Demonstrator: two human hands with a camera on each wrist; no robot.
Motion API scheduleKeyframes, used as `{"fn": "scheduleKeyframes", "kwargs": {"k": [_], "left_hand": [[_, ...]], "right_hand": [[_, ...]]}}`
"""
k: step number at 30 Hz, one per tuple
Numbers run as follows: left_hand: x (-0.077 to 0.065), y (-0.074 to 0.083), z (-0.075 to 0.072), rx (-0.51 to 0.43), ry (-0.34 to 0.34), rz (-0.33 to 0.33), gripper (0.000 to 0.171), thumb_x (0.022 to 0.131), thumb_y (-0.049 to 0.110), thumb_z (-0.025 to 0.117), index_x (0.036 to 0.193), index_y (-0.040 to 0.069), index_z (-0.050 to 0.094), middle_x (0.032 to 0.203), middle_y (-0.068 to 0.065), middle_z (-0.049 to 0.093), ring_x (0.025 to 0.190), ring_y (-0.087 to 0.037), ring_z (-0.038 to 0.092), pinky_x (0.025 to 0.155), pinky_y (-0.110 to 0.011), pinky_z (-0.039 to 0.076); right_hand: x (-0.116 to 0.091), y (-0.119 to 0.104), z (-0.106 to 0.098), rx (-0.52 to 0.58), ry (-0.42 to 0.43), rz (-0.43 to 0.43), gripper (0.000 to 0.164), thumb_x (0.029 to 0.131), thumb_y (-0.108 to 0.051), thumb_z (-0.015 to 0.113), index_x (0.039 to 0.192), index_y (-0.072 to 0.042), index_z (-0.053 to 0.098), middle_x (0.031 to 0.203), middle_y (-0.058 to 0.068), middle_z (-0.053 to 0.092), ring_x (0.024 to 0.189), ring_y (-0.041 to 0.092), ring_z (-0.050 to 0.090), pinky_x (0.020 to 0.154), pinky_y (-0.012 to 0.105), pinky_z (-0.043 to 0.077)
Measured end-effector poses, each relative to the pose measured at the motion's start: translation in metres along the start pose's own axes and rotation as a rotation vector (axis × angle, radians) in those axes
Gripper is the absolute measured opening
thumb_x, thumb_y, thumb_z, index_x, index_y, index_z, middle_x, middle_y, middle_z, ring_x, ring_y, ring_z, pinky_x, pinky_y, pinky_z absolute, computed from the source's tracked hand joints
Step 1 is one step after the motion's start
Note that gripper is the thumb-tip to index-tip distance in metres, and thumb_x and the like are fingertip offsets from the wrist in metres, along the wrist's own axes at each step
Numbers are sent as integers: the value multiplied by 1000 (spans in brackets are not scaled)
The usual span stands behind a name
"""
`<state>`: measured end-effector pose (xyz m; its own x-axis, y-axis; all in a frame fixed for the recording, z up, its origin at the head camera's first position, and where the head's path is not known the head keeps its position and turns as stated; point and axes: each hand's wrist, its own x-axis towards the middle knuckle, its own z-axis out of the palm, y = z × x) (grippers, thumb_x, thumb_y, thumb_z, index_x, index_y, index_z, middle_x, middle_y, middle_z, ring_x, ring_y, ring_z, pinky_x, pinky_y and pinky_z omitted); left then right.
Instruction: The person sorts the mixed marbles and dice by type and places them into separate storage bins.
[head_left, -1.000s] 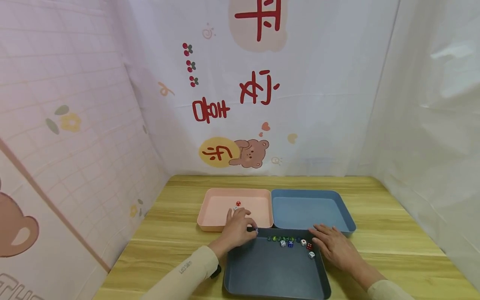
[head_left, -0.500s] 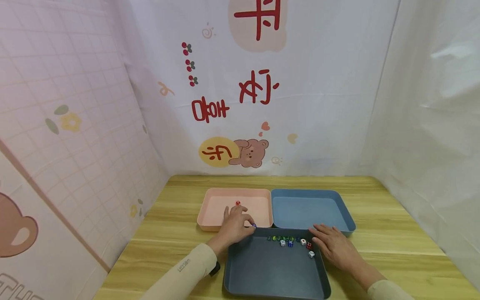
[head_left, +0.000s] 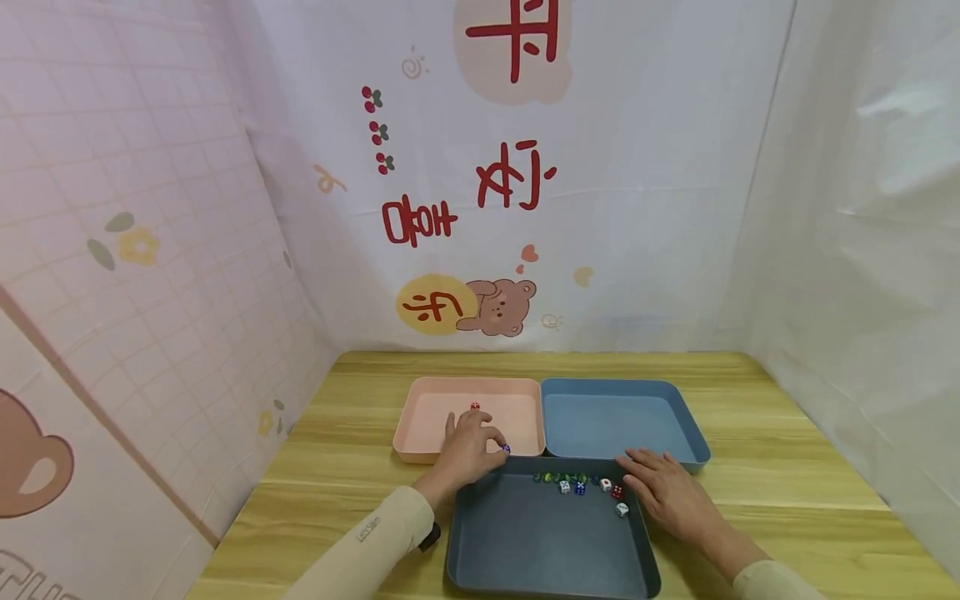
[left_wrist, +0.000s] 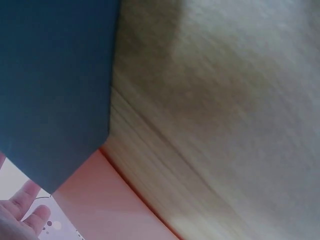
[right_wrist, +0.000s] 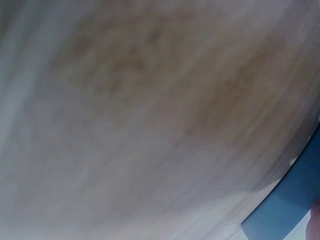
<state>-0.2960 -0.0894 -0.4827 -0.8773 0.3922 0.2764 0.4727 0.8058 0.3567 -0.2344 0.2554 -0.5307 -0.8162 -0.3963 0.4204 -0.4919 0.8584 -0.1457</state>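
My left hand pinches a blue die between thumb and forefinger, over the near right part of the pink tray. A red die lies in that tray beyond the fingers. My right hand rests at the far right corner of the dark grey tray, fingers fairly straight. Along that tray's far side lie several green marbles, a white die, another blue die, a red die and more white dice.
A blue tray stands to the right of the pink one, both behind the dark grey tray. All sit on a wood-grain table, with printed cloth hanging behind and at the sides.
My left hand has moved slightly left and away from me, carrying the blue die from the dark grey tray's far rim to over the pink tray. My right hand stays put.
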Motion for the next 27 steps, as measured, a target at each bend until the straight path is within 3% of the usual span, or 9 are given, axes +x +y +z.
{"fn": "scheduleKeyframes", "kwargs": {"k": [10,27], "left_hand": [[7,-2,0,-3,36,9,6,75,34,68,75,28,67,120,-9,51,124,-31,33,99,-62,6],[26,-17,-14,-91,57,-133,5,78,33,67,79,27,68,122,-8,51,121,-31,35,98,-64,5]], "right_hand": [[-1,1,1,3,8,-5,35,92,-29,52,123,-14,58,125,9,54,118,32,45,95,57,27],[-1,3,2,8,18,-12,35,91,-30,53,122,-14,59,124,8,55,116,33,46,94,56,28]]}}
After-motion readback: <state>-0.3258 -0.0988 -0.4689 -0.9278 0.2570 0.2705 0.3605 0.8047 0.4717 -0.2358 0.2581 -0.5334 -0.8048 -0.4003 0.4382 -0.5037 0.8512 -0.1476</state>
